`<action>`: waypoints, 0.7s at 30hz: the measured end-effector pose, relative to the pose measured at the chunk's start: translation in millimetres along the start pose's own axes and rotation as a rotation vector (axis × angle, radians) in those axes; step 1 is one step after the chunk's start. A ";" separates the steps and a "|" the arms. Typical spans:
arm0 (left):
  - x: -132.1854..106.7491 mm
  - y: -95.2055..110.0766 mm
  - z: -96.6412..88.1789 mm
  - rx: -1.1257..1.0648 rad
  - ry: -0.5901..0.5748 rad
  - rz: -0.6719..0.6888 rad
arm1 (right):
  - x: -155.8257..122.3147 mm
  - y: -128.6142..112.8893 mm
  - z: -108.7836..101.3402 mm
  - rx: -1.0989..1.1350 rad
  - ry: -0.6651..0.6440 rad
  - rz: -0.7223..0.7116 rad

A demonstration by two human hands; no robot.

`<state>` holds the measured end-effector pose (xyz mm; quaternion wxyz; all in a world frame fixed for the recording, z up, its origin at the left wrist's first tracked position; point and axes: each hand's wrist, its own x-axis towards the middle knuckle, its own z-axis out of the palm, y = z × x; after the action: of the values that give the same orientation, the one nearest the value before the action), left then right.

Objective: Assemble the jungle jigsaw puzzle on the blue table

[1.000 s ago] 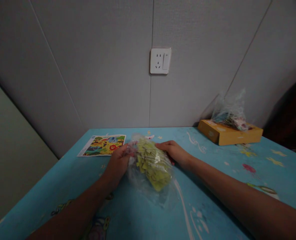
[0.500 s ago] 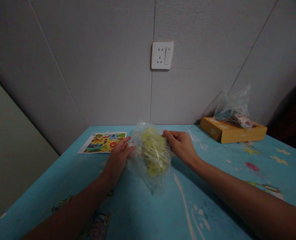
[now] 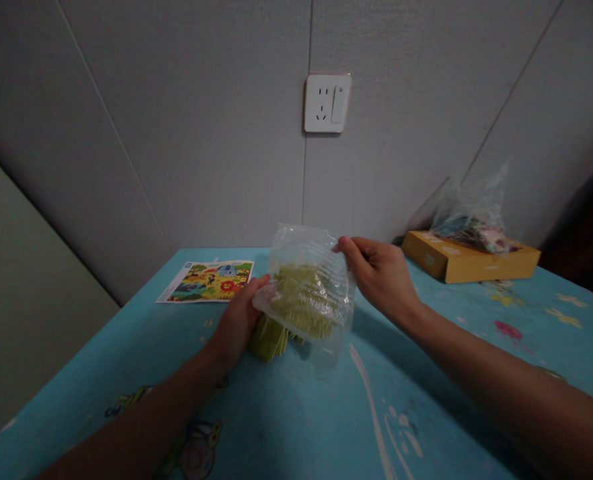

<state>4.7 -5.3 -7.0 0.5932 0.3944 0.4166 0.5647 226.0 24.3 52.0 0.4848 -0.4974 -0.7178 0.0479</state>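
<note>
Bag [image 3: 309, 280] of clear plastic, holding yellow-green pieces [image 3: 269, 339], is lifted just above the blue table [image 3: 326, 413], between both hands. The right hand [image 3: 381, 277] pinches its upper right edge between thumb and fingers [image 3: 350, 248]. The left hand [image 3: 236, 327] grips its lower left end, fingers closed on the plastic; pieces bulge beside that palm. A picture card [image 3: 209, 281] lies near the left; a box [image 3: 471, 261] sits well apart.
</note>
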 end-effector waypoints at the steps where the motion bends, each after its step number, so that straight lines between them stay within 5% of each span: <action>1: -2.1 0.8 3.3 -0.046 -0.027 -0.042 | 0.5 -0.9 -1.4 -0.002 0.012 -0.004; 7: -8.5 -2.2 6.3 -0.073 -0.123 -0.073 | 3.2 -5.3 -7.8 -0.010 0.061 0.014; 12: -5.4 -5.3 -10.2 0.026 -0.273 0.005 | 1.3 19.1 10.0 0.045 -0.029 0.189; 15: -8.6 -6.7 -11.6 0.356 -0.365 0.104 | -4.1 38.7 25.2 0.218 -0.161 0.381; 18: -15.4 -8.1 -4.3 0.745 -0.279 0.200 | -13.3 42.8 35.5 0.305 -0.250 0.433; 21: -19.3 -9.9 2.7 0.892 -0.226 0.252 | -23.9 30.3 40.9 0.429 -0.299 0.501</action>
<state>10.3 -25.0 -14.4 0.3344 0.7170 0.5003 0.3517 216.7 38.2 -1.6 0.4410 -0.5325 -0.6101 0.3869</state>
